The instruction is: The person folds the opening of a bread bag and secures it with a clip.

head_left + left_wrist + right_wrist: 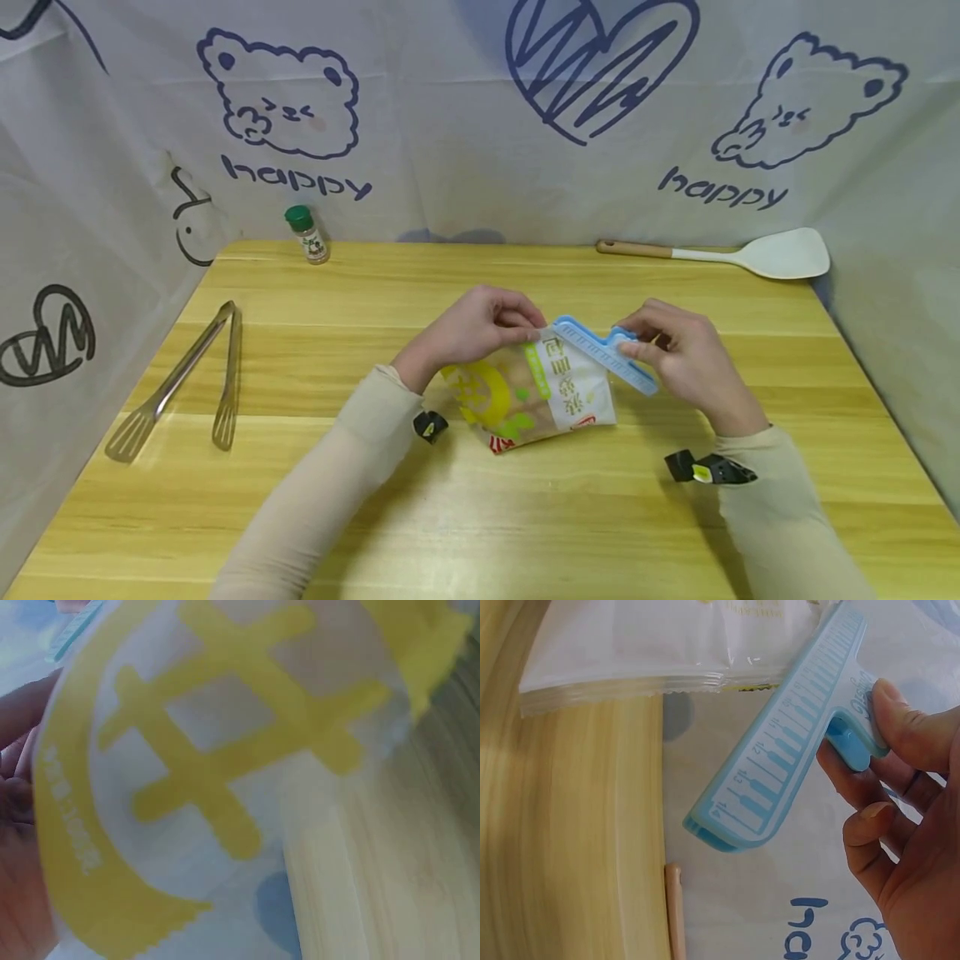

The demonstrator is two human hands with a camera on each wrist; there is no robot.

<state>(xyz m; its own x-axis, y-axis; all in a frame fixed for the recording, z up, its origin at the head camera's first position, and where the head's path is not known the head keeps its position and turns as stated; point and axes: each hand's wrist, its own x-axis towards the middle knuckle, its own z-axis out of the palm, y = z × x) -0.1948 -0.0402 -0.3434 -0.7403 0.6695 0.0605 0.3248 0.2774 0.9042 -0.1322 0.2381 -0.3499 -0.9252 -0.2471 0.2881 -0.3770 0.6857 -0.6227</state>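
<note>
A snack bag [517,392] in white, yellow and clear plastic is held up over the table in the head view. My left hand [483,325] pinches its upper edge; in the left wrist view the bag [225,757] covers much of that hand. A light blue sealing clip [603,354] with a printed piano-key scale slants across the bag's top right corner. My right hand [686,358] grips the clip by its handle, thumb on top. Seen from the right wrist, the clip's [780,742] far end meets the bag, while its near end sticks out past it.
Metal tongs [191,367] with slotted ends lie on the wooden table [480,517] at left. A green-capped seasoning bottle [307,235] stands at the back left. Along the back right edge lies a white spatula [783,252] with a wooden handle. Printed cloth [442,125] hangs behind.
</note>
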